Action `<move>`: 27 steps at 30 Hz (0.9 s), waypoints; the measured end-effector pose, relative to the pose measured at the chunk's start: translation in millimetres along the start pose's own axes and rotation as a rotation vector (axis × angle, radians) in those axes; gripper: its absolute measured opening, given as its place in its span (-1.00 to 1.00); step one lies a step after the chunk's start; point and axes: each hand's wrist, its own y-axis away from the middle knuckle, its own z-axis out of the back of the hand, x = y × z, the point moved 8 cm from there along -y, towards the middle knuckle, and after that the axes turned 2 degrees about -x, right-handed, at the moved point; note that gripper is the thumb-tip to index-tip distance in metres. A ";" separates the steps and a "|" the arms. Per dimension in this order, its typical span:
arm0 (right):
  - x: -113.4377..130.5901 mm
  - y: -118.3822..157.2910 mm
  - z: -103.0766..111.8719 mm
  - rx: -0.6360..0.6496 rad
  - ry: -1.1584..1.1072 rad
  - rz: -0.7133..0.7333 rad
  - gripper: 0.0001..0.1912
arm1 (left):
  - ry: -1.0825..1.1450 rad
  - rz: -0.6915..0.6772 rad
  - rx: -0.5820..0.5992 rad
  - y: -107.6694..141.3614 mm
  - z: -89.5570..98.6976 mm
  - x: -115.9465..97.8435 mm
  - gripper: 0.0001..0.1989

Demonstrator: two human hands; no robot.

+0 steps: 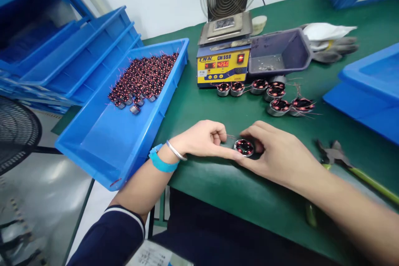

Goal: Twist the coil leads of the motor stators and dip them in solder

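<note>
A small round coil part point(244, 148) with copper windings in a metal ring is between my hands, low over the green table. My right hand point(277, 151) grips it, fingers curled round its right side and thumb at the front. My left hand point(207, 140) is at its left, the index finger stretched along the front edge and the other fingers curled around a thin copper wire that runs from the part. Several similar coil parts point(278, 107) stand behind my hands, wires sticking out.
A blue tray point(109, 141) holding many coil parts lies left. Behind stands a yellow and blue heater unit point(223, 64), with a dark bin point(279, 50) beside it. Pliers point(335, 153) lie at the right, near a blue container point(370, 87). Gloves point(335, 48) rest behind.
</note>
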 end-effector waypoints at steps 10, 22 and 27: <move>2.1 2.6 -12.2 -0.012 -0.144 -0.119 -0.59 | 0.248 -0.216 -0.773 2.8 63.8 -0.4 -0.42; -12.9 -6.7 -16.3 0.219 -0.756 -0.276 -0.44 | -0.120 -0.012 -0.229 7.0 -9.7 -4.4 -0.50; -29.3 0.4 -30.4 0.124 -1.093 -0.605 -0.39 | -0.064 -0.040 -0.150 0.5 -11.4 -3.4 -0.70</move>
